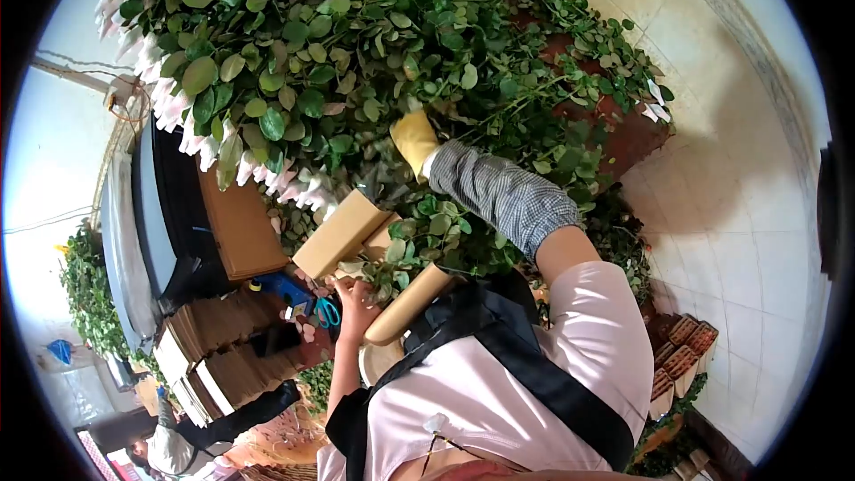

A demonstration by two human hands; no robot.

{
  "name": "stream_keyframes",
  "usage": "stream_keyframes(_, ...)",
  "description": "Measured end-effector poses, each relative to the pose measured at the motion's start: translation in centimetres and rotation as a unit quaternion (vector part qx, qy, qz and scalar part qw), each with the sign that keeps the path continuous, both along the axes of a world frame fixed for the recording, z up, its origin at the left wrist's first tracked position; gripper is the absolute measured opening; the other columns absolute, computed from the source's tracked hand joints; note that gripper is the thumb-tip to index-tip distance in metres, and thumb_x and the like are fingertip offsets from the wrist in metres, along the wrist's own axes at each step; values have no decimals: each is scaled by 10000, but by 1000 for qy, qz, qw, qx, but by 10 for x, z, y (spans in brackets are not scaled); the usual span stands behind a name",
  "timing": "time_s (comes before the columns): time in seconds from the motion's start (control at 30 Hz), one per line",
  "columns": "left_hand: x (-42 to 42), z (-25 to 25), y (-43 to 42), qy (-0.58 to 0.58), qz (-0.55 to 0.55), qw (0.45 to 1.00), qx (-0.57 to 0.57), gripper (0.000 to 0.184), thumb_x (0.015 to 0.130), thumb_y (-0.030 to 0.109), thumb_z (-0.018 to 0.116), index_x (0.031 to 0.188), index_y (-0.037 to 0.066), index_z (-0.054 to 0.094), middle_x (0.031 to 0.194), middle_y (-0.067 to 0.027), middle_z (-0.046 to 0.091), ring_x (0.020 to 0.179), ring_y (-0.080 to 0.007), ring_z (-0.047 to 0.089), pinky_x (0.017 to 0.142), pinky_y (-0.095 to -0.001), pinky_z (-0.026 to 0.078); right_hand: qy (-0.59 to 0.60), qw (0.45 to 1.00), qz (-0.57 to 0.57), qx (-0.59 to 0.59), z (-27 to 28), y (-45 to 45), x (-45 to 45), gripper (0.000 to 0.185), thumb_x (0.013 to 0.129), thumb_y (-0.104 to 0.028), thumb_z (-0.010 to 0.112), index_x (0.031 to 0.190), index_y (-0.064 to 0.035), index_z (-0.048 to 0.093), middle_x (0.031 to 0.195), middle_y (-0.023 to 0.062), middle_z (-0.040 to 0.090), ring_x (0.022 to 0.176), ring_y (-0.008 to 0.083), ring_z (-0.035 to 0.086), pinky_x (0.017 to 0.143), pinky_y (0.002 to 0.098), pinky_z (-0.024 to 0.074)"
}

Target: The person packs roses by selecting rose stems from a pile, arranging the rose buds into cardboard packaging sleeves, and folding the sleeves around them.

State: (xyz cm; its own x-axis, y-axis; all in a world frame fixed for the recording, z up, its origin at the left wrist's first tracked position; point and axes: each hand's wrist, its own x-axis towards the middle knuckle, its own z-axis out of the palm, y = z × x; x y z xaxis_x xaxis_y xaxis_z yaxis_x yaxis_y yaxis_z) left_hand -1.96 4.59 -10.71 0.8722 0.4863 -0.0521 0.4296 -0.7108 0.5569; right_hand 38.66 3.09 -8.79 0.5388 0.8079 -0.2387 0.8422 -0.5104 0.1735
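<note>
My right hand (414, 141), in a yellow glove below a grey checked sleeve, reaches into a big heap of leafy rose stems (312, 44). Its fingertips are lost among blurred leaves, so its grip does not show. Pale pink and white rose heads (183, 116) stick out along the heap's left side. My bare left hand (356, 303) is low near my body, fingers bent, beside a folded cardboard piece (340, 233) and a curved cardboard edge (410, 305). Leaves (401, 254) lie between these two pieces. Whatever the left fingers hold is hidden.
Teal-handled scissors (329, 312) and a blue tool (289, 289) lie left of my left hand. Stacked cardboard sheets (214, 347) stand beyond them. Another person (174, 441) is at the lower left. Bundles with brown tops (681, 347) stand at the lower right, near a tiled wall (757, 303).
</note>
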Motion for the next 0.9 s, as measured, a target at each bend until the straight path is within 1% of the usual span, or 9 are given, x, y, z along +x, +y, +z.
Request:
stream_keyframes(0.1,-1,1,-1,-7,16,1000,-10,481,676,-70,655,1137,49,587,1193,-220,403,1119,-427,445,987,-486,407,-70,995,70,-26,-94,-16,-5,203,924,-217,607,1018,-186,785,1073,11,756,983,221,700,853,424,483)
stream_keyframes(0.27,-6,-5,0,-11,57,998,20,598,699,-12,698,1271,40,532,1221,-248,445,1088,-430,497,948,-478,454,-30,995,89,-39,-44,-60,-36,139,859,-151,639,923,-142,762,867,21,707,837,247,665,691,422,457)
stream_keyframes(0.33,-10,-7,-3,-9,72,997,30,664,711,16,719,1339,35,504,1234,-262,465,1072,-432,523,928,-474,478,-11,999,37,11,-107,-55,-20,155,878,-113,614,924,-118,762,855,47,705,807,254,666,682,399,467)
stream_keyframes(0.37,-8,-6,1,-26,6,993,118,636,732,49,716,1327,-15,499,1225,-256,515,1016,-429,574,878,-473,508,51,997,55,-34,-86,-59,-11,257,897,-103,604,1128,-92,718,880,64,712,812,260,671,692,382,486)
stream_keyframes(0.47,3,18,-3,3,-14,999,47,630,739,74,719,1327,-8,508,1183,-236,542,976,-424,596,835,-474,521,166,969,76,164,-23,-89,-3,599,919,-217,640,1465,-70,443,927,141,704,825,340,663,759,461,522)
stream_keyframes(0.63,5,13,-2,-29,-38,997,-52,440,835,58,685,1260,3,587,1103,-202,583,844,-378,655,730,-418,547,27,898,76,433,19,-79,21,340,865,-159,668,1199,-108,630,800,95,626,768,259,634,799,439,509)
stream_keyframes(0.73,8,13,1,-17,-59,998,-20,394,848,67,681,1233,26,609,1065,-206,606,840,-389,662,721,-431,548,-114,934,161,298,-18,-63,52,342,818,-148,724,1156,-116,685,861,32,712,865,254,690,870,398,521)
stream_keyframes(0.8,14,28,-5,67,-43,997,11,397,877,132,663,1261,75,580,1001,-220,646,856,-433,655,743,-484,547,53,997,52,-28,-28,-55,49,269,768,-163,744,1036,-137,746,964,37,748,934,249,707,806,418,527)
stream_keyframes(0.9,11,25,-2,69,-40,997,-1,415,869,130,674,1267,76,572,1020,-219,694,896,-388,689,741,-460,563,-23,996,54,-64,-55,-61,19,317,614,-284,828,911,-183,779,946,25,761,912,246,722,755,375,519)
